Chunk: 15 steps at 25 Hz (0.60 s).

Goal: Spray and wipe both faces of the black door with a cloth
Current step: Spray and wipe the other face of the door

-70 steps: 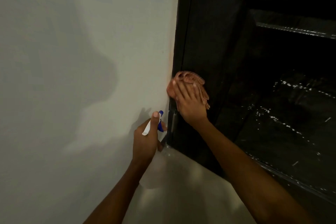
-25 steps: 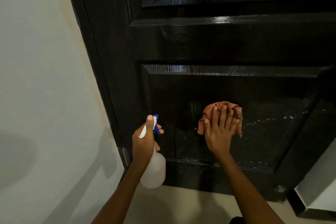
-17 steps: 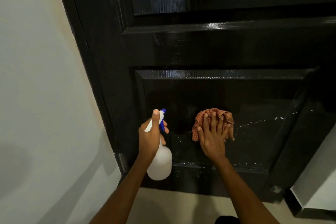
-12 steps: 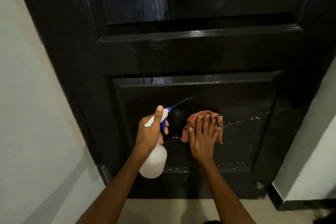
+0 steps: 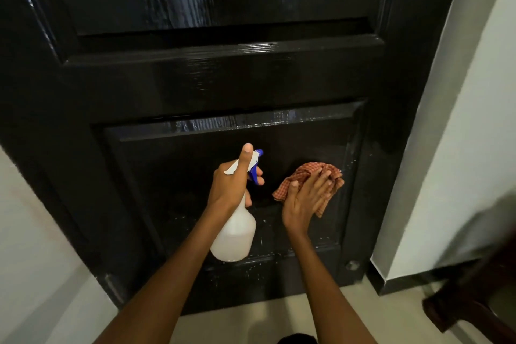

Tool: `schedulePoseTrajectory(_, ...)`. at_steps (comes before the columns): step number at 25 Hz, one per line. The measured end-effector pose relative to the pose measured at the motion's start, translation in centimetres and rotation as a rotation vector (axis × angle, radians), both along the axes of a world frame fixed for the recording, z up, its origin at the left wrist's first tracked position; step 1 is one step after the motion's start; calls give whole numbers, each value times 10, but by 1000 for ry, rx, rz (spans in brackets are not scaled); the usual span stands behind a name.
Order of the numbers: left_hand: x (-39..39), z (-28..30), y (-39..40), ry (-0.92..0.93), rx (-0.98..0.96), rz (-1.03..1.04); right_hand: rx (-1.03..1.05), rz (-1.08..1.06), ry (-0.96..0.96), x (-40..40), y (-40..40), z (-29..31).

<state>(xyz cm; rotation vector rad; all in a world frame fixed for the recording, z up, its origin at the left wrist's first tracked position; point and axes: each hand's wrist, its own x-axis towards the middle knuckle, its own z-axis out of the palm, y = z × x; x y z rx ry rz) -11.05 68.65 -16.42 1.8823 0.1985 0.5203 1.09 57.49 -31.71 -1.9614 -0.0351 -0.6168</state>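
Observation:
The glossy black panelled door (image 5: 217, 78) fills the view ahead. My left hand (image 5: 233, 184) grips the neck of a white spray bottle (image 5: 237, 232) with a blue trigger and nozzle, thumb along its top, nozzle aimed at the lower panel. My right hand (image 5: 305, 198) presses a crumpled orange checked cloth (image 5: 304, 174) flat against the right side of that lower panel. Small droplets speckle the panel's bottom and right edge.
A pale wall (image 5: 33, 232) stands left of the door and another pale wall (image 5: 460, 148) with a dark skirting on the right. A dark wooden piece of furniture (image 5: 474, 301) juts in at the lower right. Light floor tiles (image 5: 363, 313) lie below.
The view swung from the door's hinge edge to face it squarely. My right hand slid the cloth across the lower panel toward its right side. A spray jet seen half a second ago is gone.

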Motion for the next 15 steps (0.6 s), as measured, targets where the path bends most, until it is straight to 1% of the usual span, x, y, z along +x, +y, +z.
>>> schedulePoseTrajectory(4, 9, 6, -14, 34, 28, -61, 27, 11, 43, -5, 5, 0)
schedulePoseTrajectory(8, 4, -9, -12, 57, 18, -8, 58, 17, 17, 0, 5, -6)
schedulePoseTrajectory(10, -12, -25, 1, 54, -41, 53, 91, 14, 2, 2, 8, -5)
schedulePoseTrajectory(13, -50, -48, 30, -18, -172, 162, 130, 3, -6, -1, 16, 7)
schedulePoseTrajectory(15, -76, -58, 52, -67, -209, 219, 81, 19, -45, -5, 26, 20)
